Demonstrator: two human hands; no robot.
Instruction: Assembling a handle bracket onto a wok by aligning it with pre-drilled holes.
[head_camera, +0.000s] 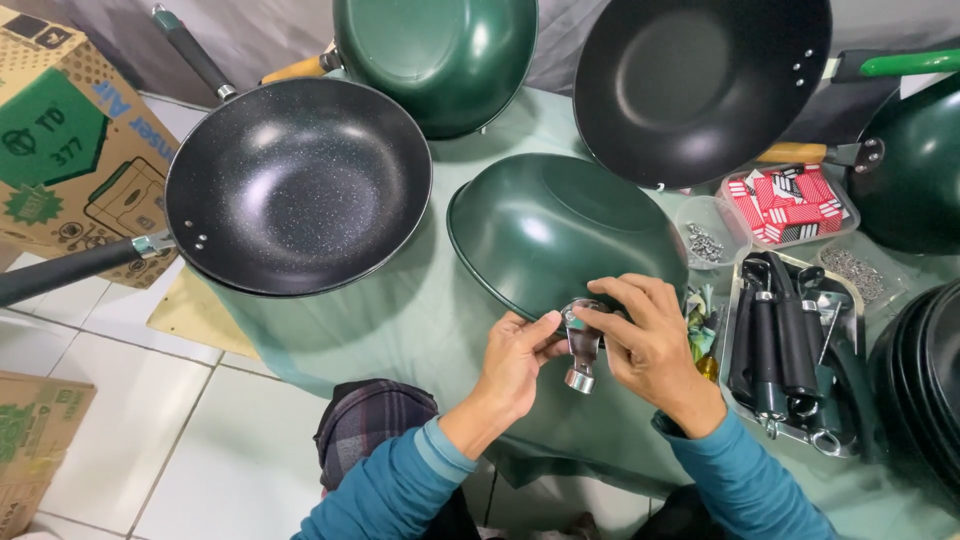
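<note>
Fingers (610, 300) pinch shiny metal bracket (581, 345) against glossy green wok (560, 235).

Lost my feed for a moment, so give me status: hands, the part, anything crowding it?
Left hand and right hand both pinch the metal handle bracket at the green wok rim. Tray of black handles close on the right.

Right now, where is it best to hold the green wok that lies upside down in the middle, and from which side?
Probably grip the green wok at its rim on the far or left side. The domed bottom faces up, smooth and shiny, so fingers would likely slide there. The near rim is taken: the left hand and right hand hold a metal handle bracket against it.
</note>
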